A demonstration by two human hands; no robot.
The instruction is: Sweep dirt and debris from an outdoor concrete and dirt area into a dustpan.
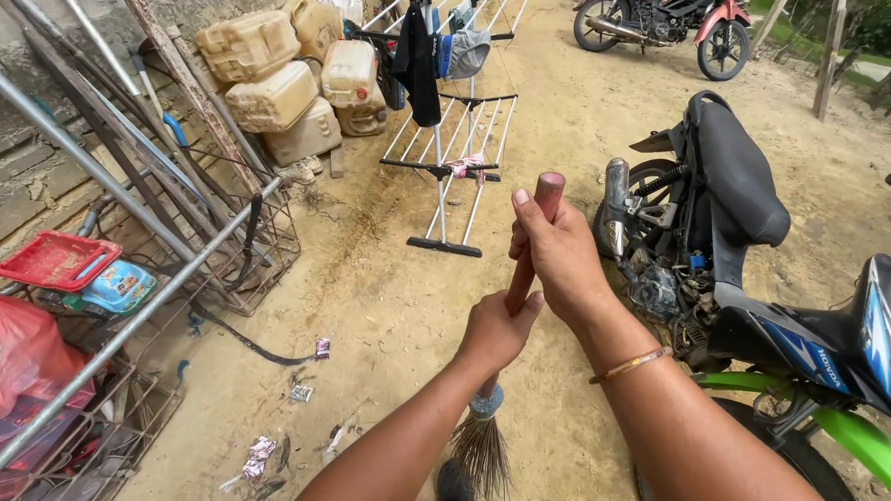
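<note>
Both my hands hold the broom (520, 278): right hand (557, 255) in a closed grip near the handle top, left hand (492, 329) clasped below, bristles (481, 450) on the dirt ground (390, 306).

sandy dirt ground (557, 139) bears scattered wrappers (258, 456), a drying rack (459, 139), motorcycles (742, 232).

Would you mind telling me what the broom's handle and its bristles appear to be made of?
The broom handle looks like wood, painted a worn reddish-brown with a paler round end. The bristles look like stiff, dry plant ribs: thin, dark, splayed strands, bound at the top.
</note>
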